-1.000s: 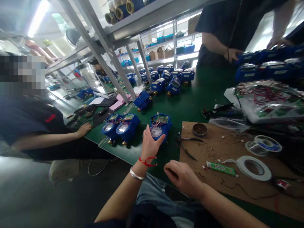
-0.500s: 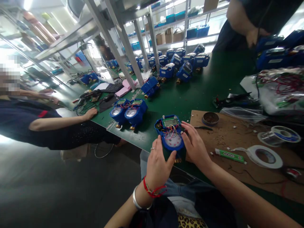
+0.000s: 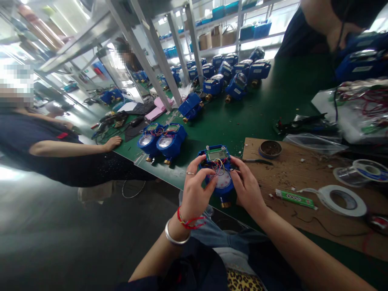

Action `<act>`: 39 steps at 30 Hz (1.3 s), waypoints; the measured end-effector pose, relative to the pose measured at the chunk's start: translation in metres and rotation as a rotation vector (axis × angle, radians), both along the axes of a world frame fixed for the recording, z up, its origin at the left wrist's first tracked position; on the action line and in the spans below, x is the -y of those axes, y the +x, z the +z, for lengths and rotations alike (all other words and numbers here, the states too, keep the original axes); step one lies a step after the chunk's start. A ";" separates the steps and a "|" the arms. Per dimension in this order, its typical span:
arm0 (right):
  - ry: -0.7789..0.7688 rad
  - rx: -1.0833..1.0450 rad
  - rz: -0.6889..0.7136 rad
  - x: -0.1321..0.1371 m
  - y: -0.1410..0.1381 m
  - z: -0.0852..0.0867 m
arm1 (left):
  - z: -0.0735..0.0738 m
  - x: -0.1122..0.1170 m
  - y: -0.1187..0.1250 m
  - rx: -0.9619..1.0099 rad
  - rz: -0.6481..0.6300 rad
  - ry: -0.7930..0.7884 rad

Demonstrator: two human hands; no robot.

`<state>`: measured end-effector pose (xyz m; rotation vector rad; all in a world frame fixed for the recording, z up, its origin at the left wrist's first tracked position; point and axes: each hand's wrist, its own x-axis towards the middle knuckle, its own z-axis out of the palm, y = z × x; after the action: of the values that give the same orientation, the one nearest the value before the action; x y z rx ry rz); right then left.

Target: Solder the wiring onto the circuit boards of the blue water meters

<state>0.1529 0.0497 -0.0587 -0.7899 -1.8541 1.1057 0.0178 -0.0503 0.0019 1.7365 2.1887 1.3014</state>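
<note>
In front of me at the table edge is a blue water meter (image 3: 223,181) with its top open. It shows a green circuit board with a small display (image 3: 217,154), a round dial below it and a brass fitting toward me. Thin coloured wires (image 3: 218,165) cross between board and dial. My left hand (image 3: 197,189) is at the meter's left side, thumb and forefinger pinched together at the wires over the dial. Fingers of my right hand (image 3: 249,189) curl against the right side of the housing, thumb close to the dial's edge.
Two open blue meters (image 3: 169,141) stand to the left, with several more farther back. On the right a cardboard sheet (image 3: 285,173) bears a round tin (image 3: 269,149), a green tube (image 3: 296,199), white tape (image 3: 344,200) and a solder spool (image 3: 357,173). A co-worker's hand (image 3: 112,143) rests at the left edge.
My left hand has moved up over the meter, its thumb and forefinger closing at the wires. My right-hand fingers have drawn in along the housing.
</note>
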 end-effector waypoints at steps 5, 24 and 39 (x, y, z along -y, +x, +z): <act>0.003 -0.007 0.016 0.000 0.001 0.001 | 0.006 -0.003 -0.011 0.404 -0.021 0.023; -0.001 0.002 0.017 -0.001 0.001 0.002 | -0.002 0.001 -0.007 0.102 -0.104 0.080; 0.004 0.009 0.013 -0.001 0.000 0.001 | -0.001 -0.005 0.006 -0.034 0.037 0.027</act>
<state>0.1532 0.0502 -0.0578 -0.7828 -1.8713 1.1077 0.0240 -0.0455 0.0013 1.7481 2.2422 1.3253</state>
